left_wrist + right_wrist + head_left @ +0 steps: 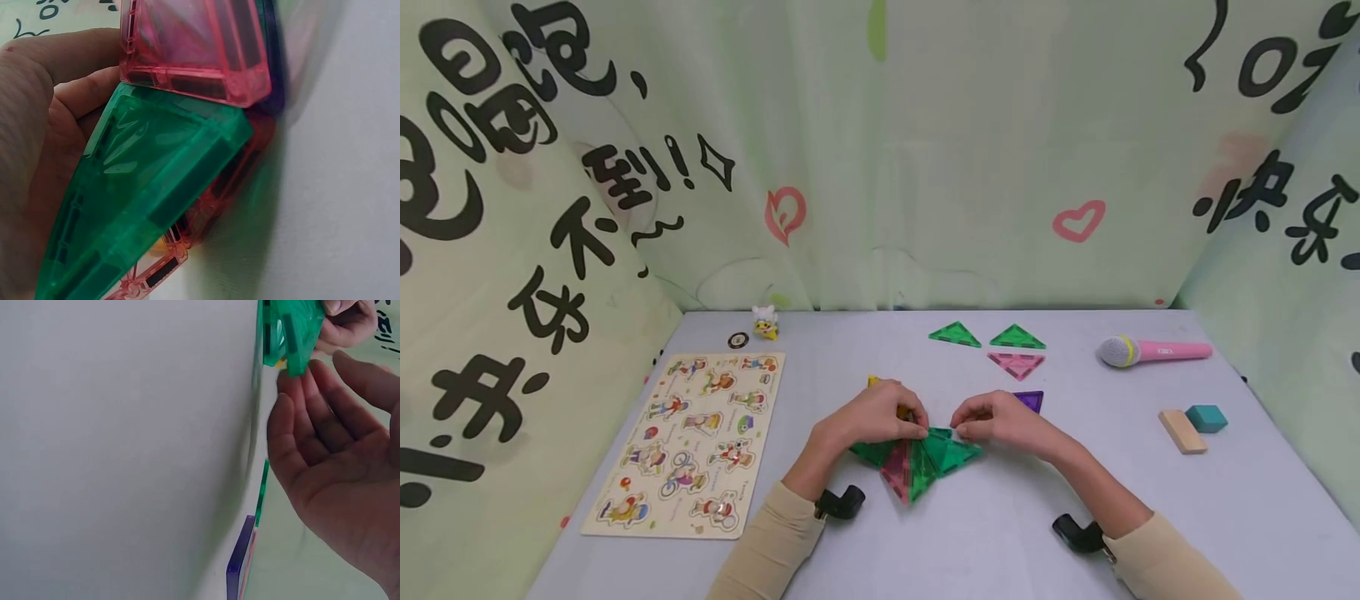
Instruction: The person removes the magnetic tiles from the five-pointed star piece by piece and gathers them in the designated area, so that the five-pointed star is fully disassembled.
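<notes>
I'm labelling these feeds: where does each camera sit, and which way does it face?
Head: worn on the head, facing forward and down at table and tiles; left hand, right hand and sleeves show.
Left wrist: worn there, facing the tiles close up; part of the left hand shows.
Right wrist: worn there, facing tiles beyond the right hand; both hands show.
Head and right wrist views share both hands.

My left hand (883, 412) pinches a fan of joined translucent triangular tiles (922, 468), green and pink, just beside my right hand (1003, 419).
</notes>
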`<state>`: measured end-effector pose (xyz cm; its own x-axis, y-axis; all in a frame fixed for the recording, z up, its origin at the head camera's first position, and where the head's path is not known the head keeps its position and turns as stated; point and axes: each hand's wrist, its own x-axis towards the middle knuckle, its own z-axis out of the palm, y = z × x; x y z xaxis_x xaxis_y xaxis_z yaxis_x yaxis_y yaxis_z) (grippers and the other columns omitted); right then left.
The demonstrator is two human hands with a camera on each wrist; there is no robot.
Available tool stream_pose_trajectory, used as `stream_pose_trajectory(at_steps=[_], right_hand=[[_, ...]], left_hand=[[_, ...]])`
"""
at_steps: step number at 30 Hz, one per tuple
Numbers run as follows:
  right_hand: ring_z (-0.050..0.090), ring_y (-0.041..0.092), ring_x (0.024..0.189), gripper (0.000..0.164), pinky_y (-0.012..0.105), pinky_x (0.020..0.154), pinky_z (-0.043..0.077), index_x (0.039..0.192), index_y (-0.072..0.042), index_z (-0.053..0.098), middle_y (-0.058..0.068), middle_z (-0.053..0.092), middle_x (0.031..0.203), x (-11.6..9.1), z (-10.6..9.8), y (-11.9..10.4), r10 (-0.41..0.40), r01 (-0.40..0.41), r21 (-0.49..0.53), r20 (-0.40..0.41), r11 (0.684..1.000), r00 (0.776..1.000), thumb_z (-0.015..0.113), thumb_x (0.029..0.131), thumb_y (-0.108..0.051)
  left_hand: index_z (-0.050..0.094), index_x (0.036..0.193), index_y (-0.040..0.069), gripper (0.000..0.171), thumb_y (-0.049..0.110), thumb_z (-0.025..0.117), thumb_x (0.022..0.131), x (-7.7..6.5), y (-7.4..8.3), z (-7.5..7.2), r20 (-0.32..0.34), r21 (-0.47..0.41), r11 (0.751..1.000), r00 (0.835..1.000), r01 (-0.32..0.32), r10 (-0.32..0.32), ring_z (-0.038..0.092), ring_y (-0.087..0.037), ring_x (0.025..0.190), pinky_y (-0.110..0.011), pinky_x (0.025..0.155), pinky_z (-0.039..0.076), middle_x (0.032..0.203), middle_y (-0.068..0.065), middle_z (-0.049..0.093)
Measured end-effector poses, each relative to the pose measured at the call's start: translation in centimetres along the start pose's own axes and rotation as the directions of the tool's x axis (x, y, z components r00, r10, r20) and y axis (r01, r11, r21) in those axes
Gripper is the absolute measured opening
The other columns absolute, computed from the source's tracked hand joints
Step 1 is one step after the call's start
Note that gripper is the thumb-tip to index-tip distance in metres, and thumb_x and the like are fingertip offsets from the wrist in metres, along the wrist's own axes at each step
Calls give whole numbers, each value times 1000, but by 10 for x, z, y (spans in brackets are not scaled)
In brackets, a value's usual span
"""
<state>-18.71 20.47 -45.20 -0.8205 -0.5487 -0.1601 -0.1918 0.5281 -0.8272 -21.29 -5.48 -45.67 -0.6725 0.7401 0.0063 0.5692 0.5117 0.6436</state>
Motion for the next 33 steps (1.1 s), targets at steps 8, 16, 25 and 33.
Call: stream_pose_trajectory(at_steps=[8, 16, 25, 33], right_hand=[[59, 10, 75, 12, 24, 69, 50, 101, -8, 72, 3, 70, 86, -13, 3, 2, -26, 30, -33, 105, 999, 994, 69, 91, -14], [57, 12, 72, 7, 26, 67, 50, 95, -3, 70, 10, 67, 80, -18, 1, 4, -32, 27, 33, 149, 999, 988, 67, 91, -8], [60, 15, 72, 5, 28, 67, 53, 93, -2, 69, 9, 65, 78, -20, -1, 5, -55, 42, 78, 167, 996, 984, 65, 91, -4], [62, 15, 72, 7, 29, 68, 55, 94, 1, 68, 9, 66, 79, -19, -1, 5, -63, 47, 99, 169, 994, 984, 63, 90, -2]], left_hand=[[74, 85, 25, 7, 28, 72, 91, -1, 1, 0, -8, -4, 1000, 1000, 4, -4, 57, -1, 76, -20, 79, 47, 82, 17, 69], [74, 85, 25, 8, 29, 72, 91, -1, 1, 1, 6, -42, 999, 1000, 17, -17, 56, -3, 75, -19, 72, 49, 81, 16, 69], [74, 84, 27, 8, 30, 73, 91, 0, 0, 1, 10, -31, 1000, 1000, -3, 3, 56, -2, 75, -20, 74, 48, 80, 17, 68], [75, 87, 26, 5, 29, 74, 90, -2, -1, -2, 23, -28, 999, 999, -32, 33, 57, 0, 74, -18, 73, 49, 82, 18, 70]])
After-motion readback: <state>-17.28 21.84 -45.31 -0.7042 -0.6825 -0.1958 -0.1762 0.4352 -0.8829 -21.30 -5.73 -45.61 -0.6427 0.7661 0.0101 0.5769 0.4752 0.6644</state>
